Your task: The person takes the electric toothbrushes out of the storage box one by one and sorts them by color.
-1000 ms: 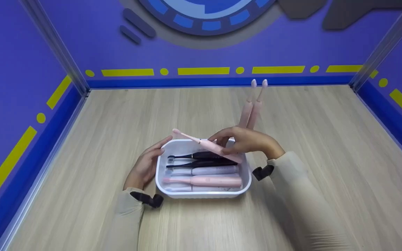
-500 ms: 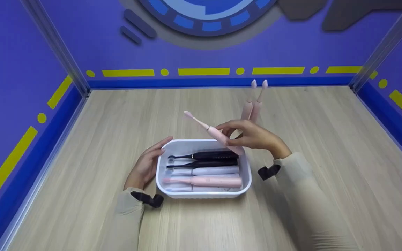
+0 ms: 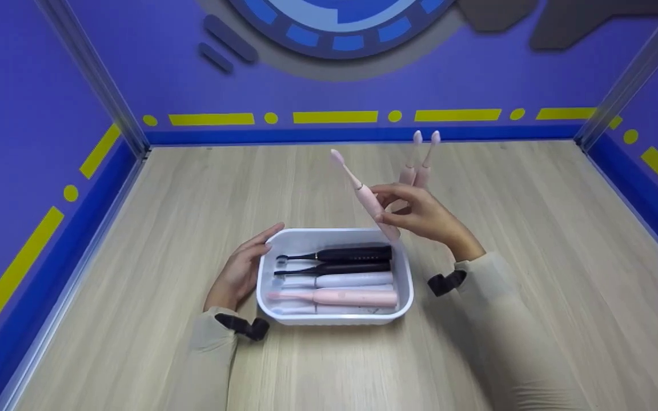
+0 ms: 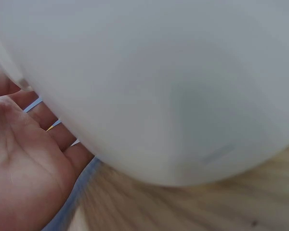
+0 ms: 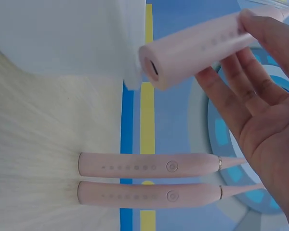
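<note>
In the head view my right hand (image 3: 426,214) pinches a pink electric toothbrush (image 3: 370,201) between thumb and fingers. The brush tilts, head up and to the left, its base above the far right corner of a white plastic box (image 3: 334,319). In the right wrist view the held toothbrush (image 5: 197,48) shows its base. My left hand (image 3: 240,271) rests against the box's left side, fingers fairly straight, thumb at the rim. Inside the box lie black toothbrushes (image 3: 354,254), a white toothbrush (image 3: 354,279), another pink toothbrush (image 3: 354,297) and a partly hidden pale one (image 3: 346,310).
Two pink toothbrushes (image 5: 149,165) stand upright side by side on the wooden table (image 3: 220,188), behind my right hand, which partly hides them in the head view. Purple-blue panels (image 3: 329,97) with yellow marks enclose the table at the back and both sides.
My right hand has lifted the pink toothbrush out of the box, moving away and to the right while tilting it more upright. The left hand and the box have stayed put.
</note>
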The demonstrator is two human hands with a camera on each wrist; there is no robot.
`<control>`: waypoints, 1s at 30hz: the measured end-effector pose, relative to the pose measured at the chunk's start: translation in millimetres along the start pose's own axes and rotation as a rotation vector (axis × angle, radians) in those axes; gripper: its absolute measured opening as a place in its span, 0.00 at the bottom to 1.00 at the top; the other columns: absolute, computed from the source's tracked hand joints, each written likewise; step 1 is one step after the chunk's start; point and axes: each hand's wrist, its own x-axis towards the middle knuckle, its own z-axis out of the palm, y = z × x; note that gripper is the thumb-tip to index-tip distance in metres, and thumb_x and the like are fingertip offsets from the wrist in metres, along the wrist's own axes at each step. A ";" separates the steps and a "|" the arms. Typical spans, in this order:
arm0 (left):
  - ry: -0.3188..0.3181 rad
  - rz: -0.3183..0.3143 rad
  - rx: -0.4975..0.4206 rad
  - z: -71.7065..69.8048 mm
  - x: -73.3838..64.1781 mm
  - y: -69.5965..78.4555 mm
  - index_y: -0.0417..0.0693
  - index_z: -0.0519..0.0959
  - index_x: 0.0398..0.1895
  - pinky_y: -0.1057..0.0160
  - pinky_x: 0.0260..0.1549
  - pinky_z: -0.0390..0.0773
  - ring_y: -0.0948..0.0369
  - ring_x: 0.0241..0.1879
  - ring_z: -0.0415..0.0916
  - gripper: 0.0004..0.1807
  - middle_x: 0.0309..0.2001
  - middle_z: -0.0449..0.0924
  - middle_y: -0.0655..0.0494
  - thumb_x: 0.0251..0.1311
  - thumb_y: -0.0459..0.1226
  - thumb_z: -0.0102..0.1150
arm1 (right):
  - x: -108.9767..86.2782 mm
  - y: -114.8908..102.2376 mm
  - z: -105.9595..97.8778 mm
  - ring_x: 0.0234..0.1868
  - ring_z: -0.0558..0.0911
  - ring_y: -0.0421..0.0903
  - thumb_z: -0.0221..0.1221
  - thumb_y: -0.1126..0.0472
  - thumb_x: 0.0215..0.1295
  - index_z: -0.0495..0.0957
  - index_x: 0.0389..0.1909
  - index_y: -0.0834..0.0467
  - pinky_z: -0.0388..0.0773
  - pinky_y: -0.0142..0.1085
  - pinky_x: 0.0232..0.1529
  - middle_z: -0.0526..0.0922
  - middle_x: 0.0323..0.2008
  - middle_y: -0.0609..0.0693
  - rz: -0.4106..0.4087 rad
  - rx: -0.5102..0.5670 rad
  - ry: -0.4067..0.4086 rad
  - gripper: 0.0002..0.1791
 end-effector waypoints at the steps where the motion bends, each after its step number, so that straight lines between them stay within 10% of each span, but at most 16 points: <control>1: 0.002 -0.003 0.002 0.1 -0.1 0.2 0.39 0.55 0.73 0.58 0.71 0.55 0.57 0.70 0.56 0.28 0.76 0.50 0.48 0.69 0.29 0.34 | -0.6 0.7 -0.5 0.43 0.80 0.39 0.65 0.69 0.58 0.76 0.57 0.64 0.81 0.28 0.41 0.83 0.42 0.59 -0.001 0.005 0.019 0.24; 30: -0.020 0.003 0.003 0.0 -1.2 0.2 0.39 0.54 0.74 0.59 0.70 0.58 0.59 0.69 0.59 0.28 0.75 0.52 0.47 0.69 0.30 0.34 | -20.3 11.6 -9.3 0.45 0.79 0.38 0.62 0.78 0.55 0.71 0.57 0.72 0.81 0.27 0.43 0.79 0.44 0.65 -0.013 0.015 0.384 0.26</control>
